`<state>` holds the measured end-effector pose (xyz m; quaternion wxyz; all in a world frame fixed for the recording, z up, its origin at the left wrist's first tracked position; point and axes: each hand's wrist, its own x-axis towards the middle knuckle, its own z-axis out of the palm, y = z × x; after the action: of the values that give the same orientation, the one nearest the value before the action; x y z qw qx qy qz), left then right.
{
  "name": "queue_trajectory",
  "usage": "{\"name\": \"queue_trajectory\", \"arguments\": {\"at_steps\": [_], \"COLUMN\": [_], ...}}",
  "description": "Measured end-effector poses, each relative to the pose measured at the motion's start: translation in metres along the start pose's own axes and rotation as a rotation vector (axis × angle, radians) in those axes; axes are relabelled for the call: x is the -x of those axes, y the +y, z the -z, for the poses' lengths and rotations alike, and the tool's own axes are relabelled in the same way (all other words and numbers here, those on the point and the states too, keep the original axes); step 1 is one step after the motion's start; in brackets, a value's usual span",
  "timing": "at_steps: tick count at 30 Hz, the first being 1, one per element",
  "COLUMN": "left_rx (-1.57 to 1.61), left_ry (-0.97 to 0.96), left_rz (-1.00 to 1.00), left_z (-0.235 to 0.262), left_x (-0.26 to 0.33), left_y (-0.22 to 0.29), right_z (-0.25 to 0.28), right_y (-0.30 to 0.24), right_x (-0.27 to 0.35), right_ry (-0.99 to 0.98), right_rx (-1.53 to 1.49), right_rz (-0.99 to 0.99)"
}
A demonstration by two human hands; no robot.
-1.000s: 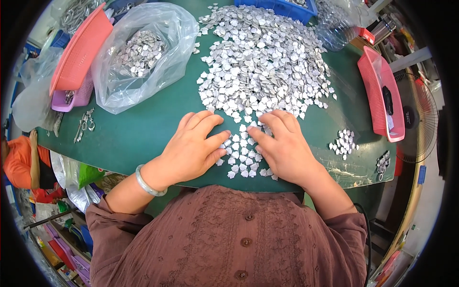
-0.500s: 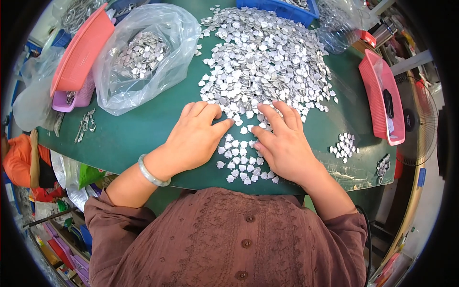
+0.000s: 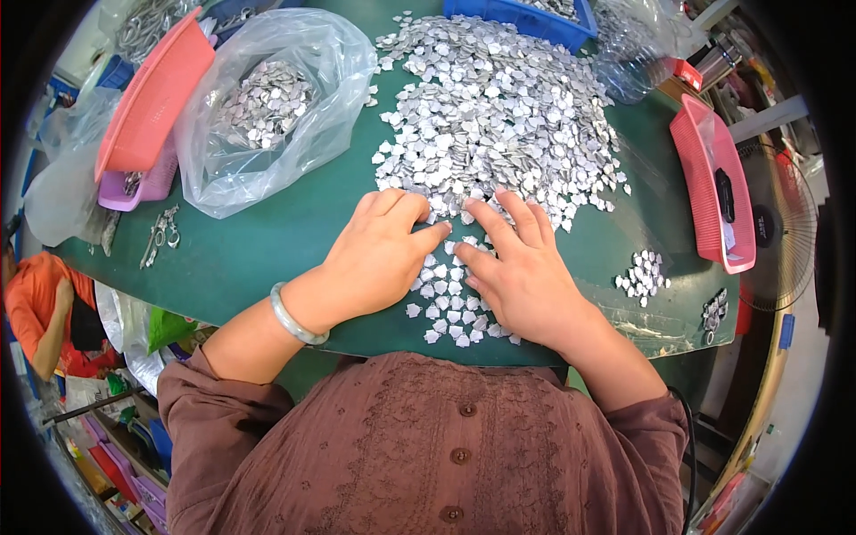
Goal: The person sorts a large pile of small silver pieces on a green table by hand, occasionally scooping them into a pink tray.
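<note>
A wide pile of small flat silver metal pieces (image 3: 499, 116) lies on the green tabletop (image 3: 276, 245). At its near edge my left hand (image 3: 379, 250) touches the pieces with bent fingers, the thumb apart from the forefinger and nothing visible between them. My right hand (image 3: 526, 267) is opposite, fingers spread and tips on the pile's edge, its thumb near the loose pieces. Between my hands and toward me lies a thin layer of separate silver pieces (image 3: 453, 303). What lies beneath my palms is hidden.
Left of the pile sits an open clear plastic bag (image 3: 330, 134) of similar pieces, beside a pink basket (image 3: 152, 98). A blue tray (image 3: 526, 22) stands behind the pile. Rightward are a small heap (image 3: 642, 275), a pink basket (image 3: 704, 187) and a fan (image 3: 776, 223). Another person (image 3: 45, 303) is far left.
My hands have drawn closer together at the pile's near edge: the left has shifted slightly right and the right slightly left. The person at far left has moved an arm.
</note>
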<state>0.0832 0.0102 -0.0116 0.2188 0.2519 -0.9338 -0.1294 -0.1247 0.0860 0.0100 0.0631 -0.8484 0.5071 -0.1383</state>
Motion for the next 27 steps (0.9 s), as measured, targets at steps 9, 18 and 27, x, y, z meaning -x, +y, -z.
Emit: {"name": "queue_trajectory", "arguments": {"at_steps": [9, 18, 27], "left_rx": [-0.016, -0.025, -0.033], "left_ry": [-0.05, -0.035, -0.03], "left_rz": [0.046, 0.089, 0.06], "left_z": [0.014, 0.015, 0.011], "left_x": [0.02, 0.016, 0.016], "left_y": [0.001, -0.007, -0.008], "right_z": [0.002, 0.003, 0.003], "right_y": [0.003, 0.006, 0.01], "right_x": [0.011, 0.006, -0.005], "right_ry": [-0.032, -0.042, -0.026], "right_rx": [0.0, 0.018, 0.039], "right_rz": [-0.023, -0.031, -0.05]}}
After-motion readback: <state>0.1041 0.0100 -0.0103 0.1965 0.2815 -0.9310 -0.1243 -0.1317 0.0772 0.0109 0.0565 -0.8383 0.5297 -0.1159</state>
